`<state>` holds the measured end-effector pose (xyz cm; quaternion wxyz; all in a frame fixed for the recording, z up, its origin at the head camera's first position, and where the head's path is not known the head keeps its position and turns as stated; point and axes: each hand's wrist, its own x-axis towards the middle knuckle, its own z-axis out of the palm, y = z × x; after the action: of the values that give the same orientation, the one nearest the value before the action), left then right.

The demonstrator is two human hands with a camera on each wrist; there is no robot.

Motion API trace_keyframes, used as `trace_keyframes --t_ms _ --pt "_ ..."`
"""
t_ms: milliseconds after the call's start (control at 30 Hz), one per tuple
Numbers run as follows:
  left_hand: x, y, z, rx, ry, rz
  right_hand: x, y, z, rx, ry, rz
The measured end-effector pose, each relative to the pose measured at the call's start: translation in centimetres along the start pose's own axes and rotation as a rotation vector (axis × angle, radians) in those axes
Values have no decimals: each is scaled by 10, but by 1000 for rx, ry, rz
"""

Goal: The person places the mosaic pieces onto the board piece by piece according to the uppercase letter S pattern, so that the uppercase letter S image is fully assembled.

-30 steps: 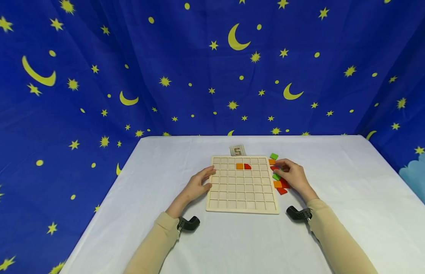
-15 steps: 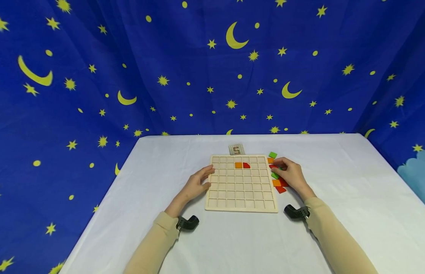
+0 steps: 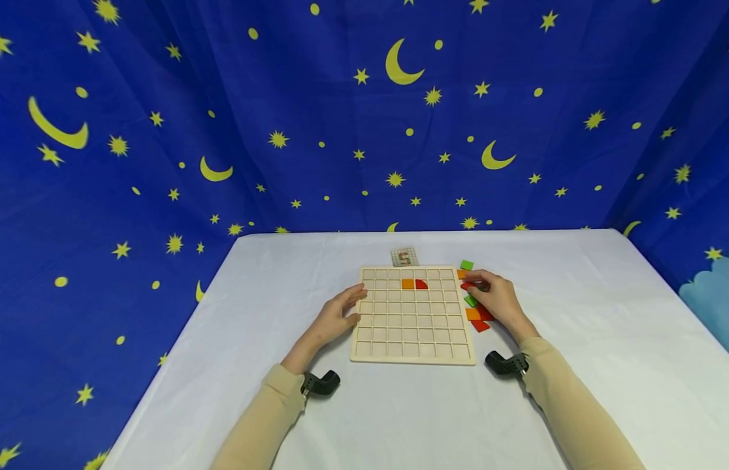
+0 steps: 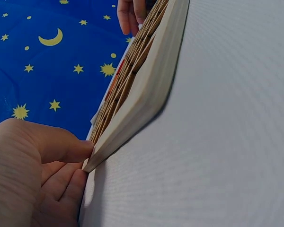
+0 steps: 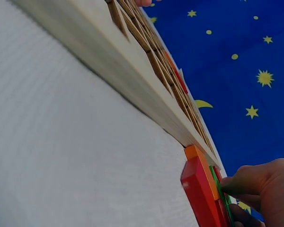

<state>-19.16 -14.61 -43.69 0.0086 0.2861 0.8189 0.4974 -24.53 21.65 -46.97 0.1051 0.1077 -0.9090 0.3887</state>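
Note:
A pale wooden grid board (image 3: 411, 362) lies flat on the white table. In its far rows sit an orange square tile (image 3: 408, 284) and a red quarter-round tile (image 3: 421, 284). My left hand (image 3: 335, 318) rests at the board's left edge, its fingertips and thumb touching the rim, spread apart; the left wrist view shows the thumb (image 4: 66, 147) on the edge. Past the right edge, my right hand (image 3: 498, 297) bends thumb and forefinger around a red tile (image 3: 466, 286) in a row of loose tiles. The palm hides part of these tiles.
Beside the board's right edge lie a green tile (image 3: 467, 265), an orange tile (image 3: 473, 314) and a red tile (image 3: 480, 325). A small pattern card (image 3: 404, 256) lies behind the board. Blue star-printed cloth (image 3: 317, 163) hangs behind the table.
The whole head view has shifted slightly. Both hands stay in about the same places, the left at the board's edge and the right over the loose tiles.

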Motion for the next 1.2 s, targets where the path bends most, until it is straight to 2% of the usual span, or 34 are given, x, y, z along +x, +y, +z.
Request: trace_keyframes --t_ms 200,300,633,900,1133,1200 --pt "3 -29 6 1 28 -6 0 0 -1 -9 -3 19" --pt "3 -33 6 5 34 -12 1 1 -1 -12 -7 27" --pt "3 -30 5 -1 25 -28 1 3 -1 -12 0 8" --pt "-1 -2 1 -5 19 4 1 0 -2 -17 19 -27" --pt "2 -28 5 5 31 -42 4 -8 -10 19 36 -31" --pt "3 -31 5 8 28 -37 7 -11 -13 34 42 -51"
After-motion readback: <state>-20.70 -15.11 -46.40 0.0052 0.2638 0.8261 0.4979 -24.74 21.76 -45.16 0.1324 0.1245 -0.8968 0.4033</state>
